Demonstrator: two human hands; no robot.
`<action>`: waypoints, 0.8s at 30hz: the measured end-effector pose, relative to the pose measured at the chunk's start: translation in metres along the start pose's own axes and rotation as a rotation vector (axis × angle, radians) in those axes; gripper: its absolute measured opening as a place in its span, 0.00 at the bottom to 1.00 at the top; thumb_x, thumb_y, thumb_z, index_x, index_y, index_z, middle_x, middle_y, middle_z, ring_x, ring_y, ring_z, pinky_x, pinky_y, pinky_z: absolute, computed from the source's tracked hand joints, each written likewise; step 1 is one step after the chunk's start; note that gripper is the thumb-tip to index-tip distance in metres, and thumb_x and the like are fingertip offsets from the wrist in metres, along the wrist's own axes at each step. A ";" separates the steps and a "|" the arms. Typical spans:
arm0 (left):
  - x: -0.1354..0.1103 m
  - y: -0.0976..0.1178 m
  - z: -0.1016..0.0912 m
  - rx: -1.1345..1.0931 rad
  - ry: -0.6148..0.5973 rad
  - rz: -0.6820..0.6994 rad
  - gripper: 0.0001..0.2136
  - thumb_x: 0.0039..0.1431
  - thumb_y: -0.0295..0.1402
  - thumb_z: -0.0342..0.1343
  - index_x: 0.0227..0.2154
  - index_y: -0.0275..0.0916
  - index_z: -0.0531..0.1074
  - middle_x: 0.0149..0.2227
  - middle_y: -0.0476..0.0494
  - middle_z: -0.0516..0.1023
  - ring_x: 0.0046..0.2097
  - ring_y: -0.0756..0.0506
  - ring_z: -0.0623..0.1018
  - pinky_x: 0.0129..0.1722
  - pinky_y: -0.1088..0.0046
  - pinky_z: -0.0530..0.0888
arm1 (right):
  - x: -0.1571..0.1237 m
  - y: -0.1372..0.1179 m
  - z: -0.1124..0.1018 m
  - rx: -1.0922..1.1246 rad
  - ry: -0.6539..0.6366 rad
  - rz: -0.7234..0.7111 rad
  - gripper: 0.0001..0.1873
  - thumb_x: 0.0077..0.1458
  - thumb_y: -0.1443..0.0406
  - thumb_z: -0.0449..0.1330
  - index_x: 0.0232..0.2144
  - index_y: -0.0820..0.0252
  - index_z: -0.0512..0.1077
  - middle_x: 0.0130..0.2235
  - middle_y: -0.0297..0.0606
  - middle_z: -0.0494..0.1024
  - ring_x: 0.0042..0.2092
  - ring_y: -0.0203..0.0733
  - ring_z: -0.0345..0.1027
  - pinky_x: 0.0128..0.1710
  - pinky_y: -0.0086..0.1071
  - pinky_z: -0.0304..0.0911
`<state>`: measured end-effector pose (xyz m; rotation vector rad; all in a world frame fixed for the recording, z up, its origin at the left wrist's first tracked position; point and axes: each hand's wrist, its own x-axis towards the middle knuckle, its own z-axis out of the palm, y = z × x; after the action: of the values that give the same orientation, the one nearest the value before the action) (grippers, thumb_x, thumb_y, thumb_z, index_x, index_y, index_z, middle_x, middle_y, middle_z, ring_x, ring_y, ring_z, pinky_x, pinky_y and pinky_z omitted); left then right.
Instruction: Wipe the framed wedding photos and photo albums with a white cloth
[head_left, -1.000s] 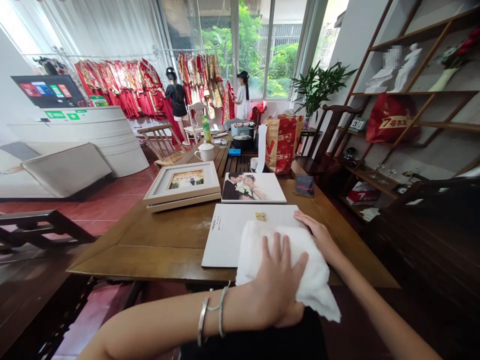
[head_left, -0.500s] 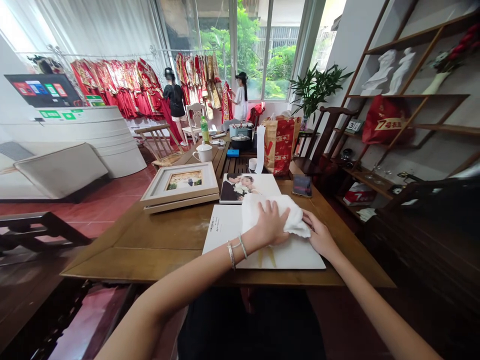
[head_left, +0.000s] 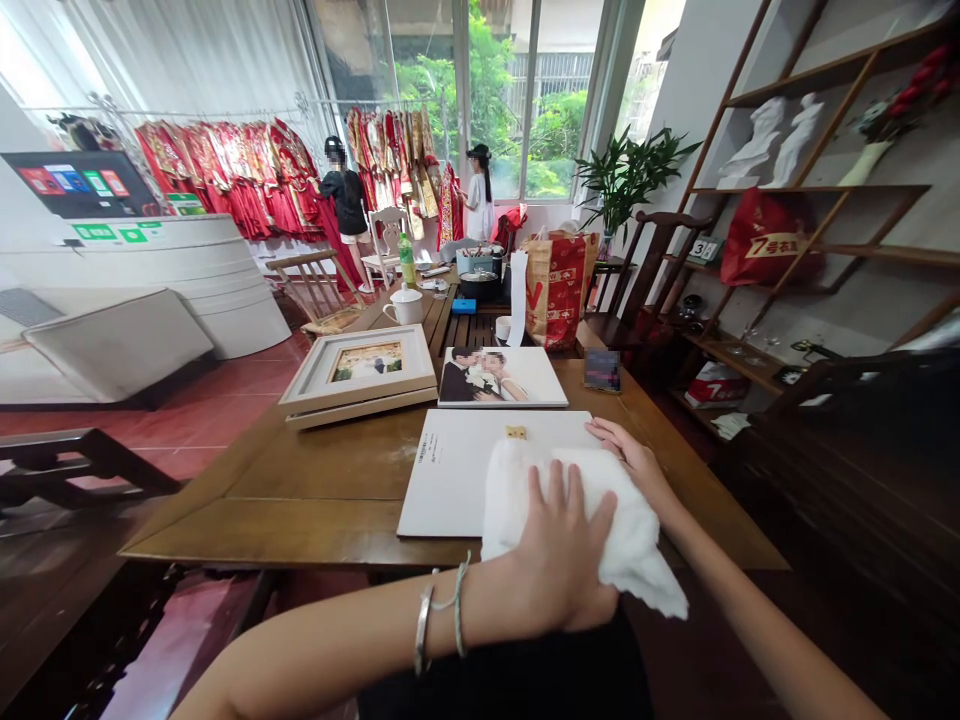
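Note:
A large white album [head_left: 450, 470] lies flat at the near edge of the wooden table [head_left: 330, 480]. On its near right part sits a white cloth [head_left: 622, 520]. My left hand [head_left: 559, 560] presses flat on the cloth, fingers stretched out, two bracelets on the wrist. My right hand [head_left: 634, 465] rests open on the album's right edge, just beside the cloth.
Behind the album lie a photo book [head_left: 499, 378] and framed pictures [head_left: 360, 370]. Farther back stand a white mug [head_left: 405, 303], a red gift bag [head_left: 559, 285] and a small card [head_left: 602, 370]. Two people stand by the racks of red garments. Wooden shelves line the right wall.
My left hand has drawn the cloth from the album's far edge back to its near edge. My right hand has stayed at the album's right side.

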<state>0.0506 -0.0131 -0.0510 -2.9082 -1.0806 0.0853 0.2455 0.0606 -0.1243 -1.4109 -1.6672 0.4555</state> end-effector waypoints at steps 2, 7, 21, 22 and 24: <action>0.018 -0.008 -0.002 0.008 -0.022 -0.075 0.37 0.54 0.50 0.49 0.62 0.36 0.47 0.63 0.26 0.49 0.62 0.25 0.49 0.55 0.41 0.48 | -0.001 -0.002 -0.001 0.003 0.006 -0.005 0.22 0.54 0.62 0.49 0.52 0.56 0.64 0.52 0.43 0.74 0.54 0.47 0.66 0.52 0.41 0.62; 0.061 -0.031 -0.002 0.035 -0.020 -0.257 0.36 0.55 0.50 0.48 0.62 0.36 0.48 0.62 0.26 0.50 0.62 0.25 0.50 0.54 0.40 0.48 | -0.006 -0.008 -0.002 -0.031 -0.014 -0.067 0.27 0.47 0.67 0.55 0.52 0.57 0.63 0.50 0.44 0.75 0.50 0.49 0.70 0.46 0.39 0.66; -0.012 0.011 -0.006 0.099 -0.065 -0.009 0.41 0.51 0.52 0.50 0.63 0.33 0.46 0.62 0.23 0.49 0.61 0.23 0.49 0.54 0.41 0.52 | -0.002 -0.003 0.001 -0.061 -0.014 -0.036 0.20 0.55 0.63 0.51 0.51 0.55 0.66 0.53 0.42 0.72 0.55 0.47 0.65 0.54 0.43 0.60; -0.010 0.006 -0.008 0.089 -0.075 -0.011 0.40 0.52 0.52 0.50 0.63 0.34 0.46 0.62 0.23 0.50 0.61 0.23 0.50 0.53 0.42 0.53 | -0.002 -0.003 0.002 -0.055 -0.015 -0.034 0.20 0.55 0.63 0.51 0.51 0.54 0.66 0.53 0.41 0.72 0.55 0.47 0.65 0.54 0.44 0.60; 0.004 -0.009 -0.010 0.081 -0.076 -0.050 0.39 0.53 0.50 0.50 0.62 0.34 0.47 0.62 0.23 0.51 0.61 0.24 0.52 0.53 0.44 0.55 | -0.002 -0.001 0.002 -0.023 -0.023 -0.015 0.20 0.54 0.64 0.52 0.51 0.54 0.66 0.53 0.42 0.72 0.55 0.47 0.65 0.54 0.45 0.60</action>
<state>0.0486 -0.0038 -0.0407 -2.8255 -1.1326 0.2339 0.2431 0.0591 -0.1255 -1.4131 -1.7056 0.4470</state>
